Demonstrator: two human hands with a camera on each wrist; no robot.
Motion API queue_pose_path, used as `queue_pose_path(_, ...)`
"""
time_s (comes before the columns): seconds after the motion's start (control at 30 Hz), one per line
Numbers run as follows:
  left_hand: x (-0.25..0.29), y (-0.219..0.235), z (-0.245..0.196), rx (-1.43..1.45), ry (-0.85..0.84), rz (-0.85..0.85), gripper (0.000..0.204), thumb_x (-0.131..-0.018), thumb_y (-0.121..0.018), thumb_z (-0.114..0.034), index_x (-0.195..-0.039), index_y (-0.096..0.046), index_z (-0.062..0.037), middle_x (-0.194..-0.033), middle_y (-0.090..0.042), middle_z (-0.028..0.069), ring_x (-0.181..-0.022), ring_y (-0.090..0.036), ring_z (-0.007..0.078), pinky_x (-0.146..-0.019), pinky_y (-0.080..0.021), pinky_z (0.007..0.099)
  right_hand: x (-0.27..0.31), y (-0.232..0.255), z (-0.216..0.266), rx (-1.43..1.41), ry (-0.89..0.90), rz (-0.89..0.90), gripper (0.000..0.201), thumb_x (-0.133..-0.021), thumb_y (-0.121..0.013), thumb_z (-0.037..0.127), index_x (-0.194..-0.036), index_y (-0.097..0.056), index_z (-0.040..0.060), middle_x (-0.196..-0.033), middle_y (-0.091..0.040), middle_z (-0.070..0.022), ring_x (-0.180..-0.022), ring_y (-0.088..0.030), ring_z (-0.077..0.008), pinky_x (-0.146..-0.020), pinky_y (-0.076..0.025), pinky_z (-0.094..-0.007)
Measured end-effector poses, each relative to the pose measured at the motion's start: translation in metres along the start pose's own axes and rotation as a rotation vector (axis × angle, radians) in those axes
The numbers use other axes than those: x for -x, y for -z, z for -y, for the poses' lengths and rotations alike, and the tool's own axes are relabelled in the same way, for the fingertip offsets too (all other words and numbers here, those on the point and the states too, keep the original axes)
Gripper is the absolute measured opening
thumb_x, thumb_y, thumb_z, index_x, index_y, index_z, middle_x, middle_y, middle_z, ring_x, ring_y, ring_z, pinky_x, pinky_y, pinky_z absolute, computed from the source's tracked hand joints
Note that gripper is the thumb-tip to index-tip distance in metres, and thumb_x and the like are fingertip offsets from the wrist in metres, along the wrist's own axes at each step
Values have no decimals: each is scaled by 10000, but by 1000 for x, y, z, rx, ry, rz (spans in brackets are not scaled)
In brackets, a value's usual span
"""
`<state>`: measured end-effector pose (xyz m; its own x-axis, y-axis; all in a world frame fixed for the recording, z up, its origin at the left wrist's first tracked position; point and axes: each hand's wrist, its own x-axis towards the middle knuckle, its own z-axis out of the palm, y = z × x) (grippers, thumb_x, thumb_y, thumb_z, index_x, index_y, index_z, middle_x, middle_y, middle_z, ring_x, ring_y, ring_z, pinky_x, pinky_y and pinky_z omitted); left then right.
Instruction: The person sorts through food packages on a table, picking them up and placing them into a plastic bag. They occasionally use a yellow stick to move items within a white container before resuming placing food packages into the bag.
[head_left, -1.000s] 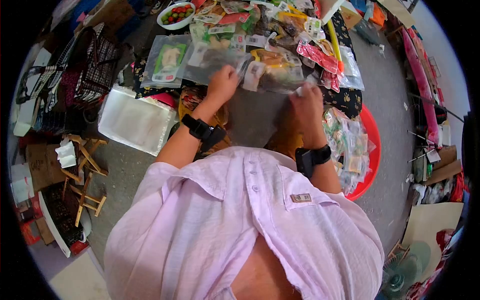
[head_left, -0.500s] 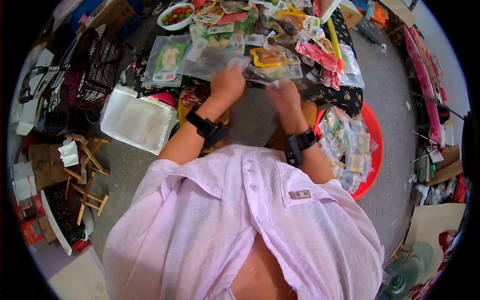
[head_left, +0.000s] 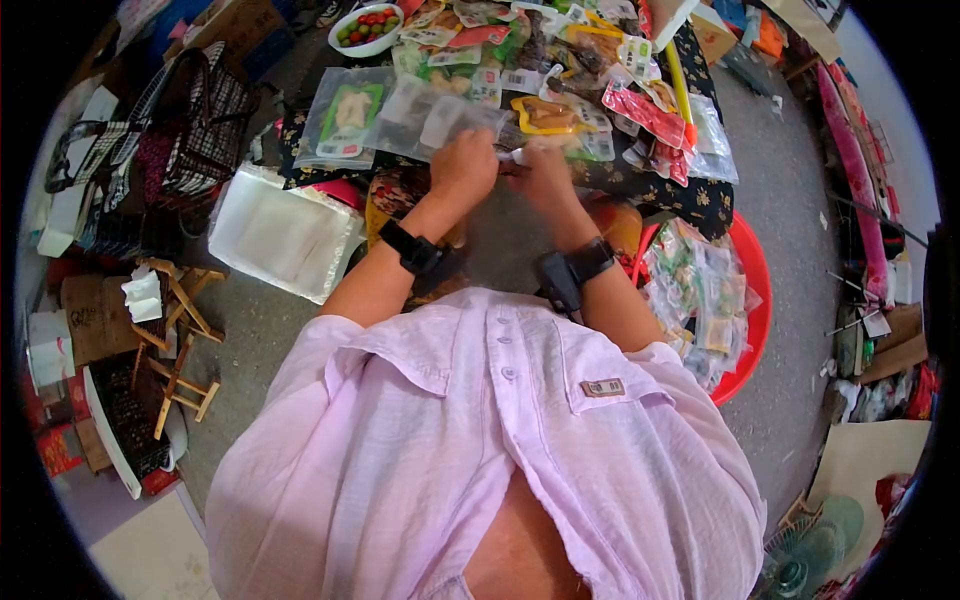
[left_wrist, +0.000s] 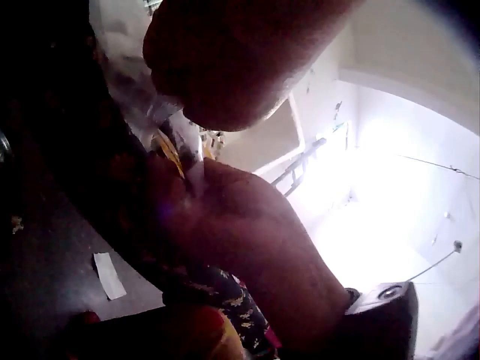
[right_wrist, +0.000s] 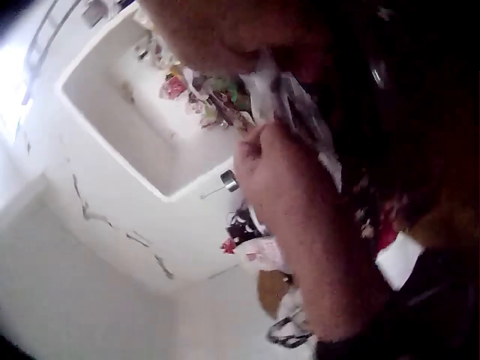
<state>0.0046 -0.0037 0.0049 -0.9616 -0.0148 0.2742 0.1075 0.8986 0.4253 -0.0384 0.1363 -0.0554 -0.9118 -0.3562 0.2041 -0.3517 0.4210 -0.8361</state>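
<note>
At the table's near edge, my left hand (head_left: 465, 168) grips a clear plastic bag (head_left: 405, 115) that lies flat towards the left. Close beside it on the right, the blurred right hand (head_left: 545, 182) pinches the bag's end. Curled fingers of the left hand (right_wrist: 274, 161) on crinkled clear plastic (right_wrist: 315, 124) show in the right wrist view. The left wrist view has the right hand (left_wrist: 240, 210) with plastic film (left_wrist: 191, 154) between thumb and fingers. A yellow-edged food packet (head_left: 548, 115) lies just beyond both hands.
Packaged foods heap over the dark flowered table cloth (head_left: 650, 190), with a bowl of small red and green fruit (head_left: 365, 30) at back left. A bagged green packet (head_left: 350, 115) lies left. Right stands a red tub (head_left: 758, 300) of filled bags; flat clear bags (head_left: 285, 235) lie lower left.
My right hand has moved left along the bag's near edge until close to the left hand. The left hand has shifted slightly right, still on the bag.
</note>
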Motion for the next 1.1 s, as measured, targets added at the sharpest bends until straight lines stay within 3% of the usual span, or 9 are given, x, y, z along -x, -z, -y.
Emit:
queue_pose_path(0.1, 3, 2, -2, -1, -25, 12, 135, -784, -396, -174, -820, -460, -60, -806, -503, 144, -730, -480, 369, -606, -394, 458, -12, -22, -28, -479, -212, 38, 267, -662, -601, 154, -863, -503, 9, -798, -514, -176, -739, -523, -293, -615, -439, -349)
queue_pose_path(0.17, 5, 0, -2, 30, -30, -15, 131, -781, -397, -172, -815, -458, -62, -800, -500, 144, -725, -478, 370, -606, -393, 462, -8, 5, 29, -544, -559, 239, 253, -648, -590, 141, -853, -511, 17, -790, -524, -171, -753, -515, -306, -627, -435, -359)
queue_pose_path(0.27, 2, 1, 0, 14, -75, -33, 143, -779, -398, -173, -833, -464, -58, -809, -500, 146, -727, -479, 370, -613, -393, 465, -9, 13, 24, 335, 443, 261, 244, -621, -581, 144, -829, -533, 26, -746, -545, -145, -757, -515, -299, -637, -420, -361)
queue_pose_path(0.37, 1, 0, 0, 3, -52, -2, 146, -781, -393, -171, -831, -466, -54, -813, -500, 146, -727, -479, 370, -616, -392, 464, -23, 8, 17, 483, 636, 392, 241, -608, -571, 131, -820, -538, 21, -752, -558, -117, -759, -517, -278, -649, -411, -349)
queue_pose_path(0.47, 5, 3, -3, 60, -51, 17, 149, -784, -393, -174, -833, -464, -53, -812, -497, 148, -736, -476, 367, -617, -390, 461, -31, -15, 3, 219, 235, 476, 189, -657, -550, 114, -810, -528, 5, -725, -553, -113, -714, -527, -240, -621, -417, -332)
queue_pose_path(0.6, 8, 7, 1, 99, -58, 30, 156, -784, -397, -183, -824, -469, -51, -817, -502, 147, -754, -480, 357, -624, -392, 451, -26, -29, 6, -556, -387, 276, 122, -743, -495, 98, -810, -519, -1, -733, -557, -91, -673, -525, -163, -577, -424, -294)
queue_pose_path(0.87, 14, 1, 8, 89, -70, 11, 151, -777, -402, -168, -827, -481, -50, -816, -506, 146, -760, -479, 351, -636, -394, 441, -18, -42, 14, -927, -285, 352, 158, -786, -465, 95, -916, -500, 12, -774, -551, -46, -649, -510, -112, -550, -421, -251)
queue_pose_path(1.07, 32, 20, 9, 35, -171, -72, 301, -707, -536, -257, -933, -494, -64, -944, -500, 127, -885, -470, 321, -737, -382, 410, -9, -44, 4, -1005, -528, 331, 190, -781, -501, 125, -946, -491, 32, -734, -536, -51, -623, -516, -145, -542, -428, -278)
queue_pose_path(1.1, 35, 19, 12, -15, -219, -122, 346, -686, -561, -267, -959, -487, -67, -984, -482, 124, -929, -449, 312, -770, -361, 414, -8, -48, -6, -871, -263, 266, 191, -779, -508, 132, -941, -490, 33, -729, -533, -52, -621, -518, -155, -536, -429, -283)
